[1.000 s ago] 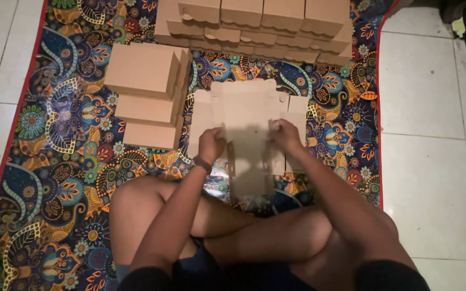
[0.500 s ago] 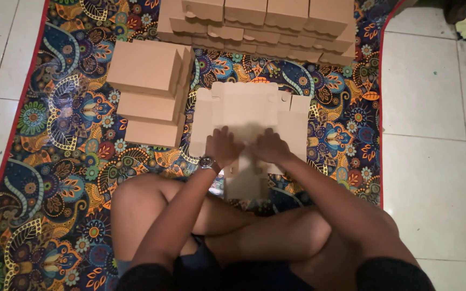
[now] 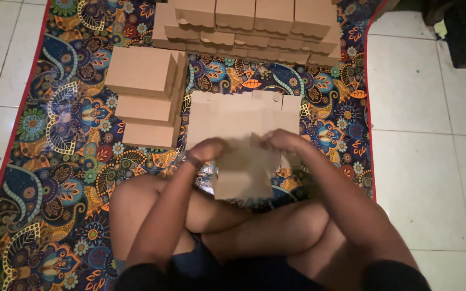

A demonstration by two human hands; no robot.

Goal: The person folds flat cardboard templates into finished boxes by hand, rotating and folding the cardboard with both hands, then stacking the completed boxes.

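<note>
A flat brown cardboard box blank (image 3: 242, 171) is lifted off a pile of similar flat blanks (image 3: 233, 116) that lies on the patterned mat in front of my crossed legs. My left hand (image 3: 207, 149) grips the blank's left upper edge, and a dark band sits on that wrist. My right hand (image 3: 280, 141) grips its right upper edge. The blank is blurred, and its lower part hangs over my knees.
A stack of folded brown boxes (image 3: 145, 94) stands to the left of the pile. A row of more folded boxes (image 3: 249, 24) runs along the far side of the colourful floral mat (image 3: 55, 140). White floor tiles (image 3: 427, 161) lie to the right and left.
Both hands moved closer together and toward me, lifting the top cardboard blank off the pile; before, they pressed flat on it.
</note>
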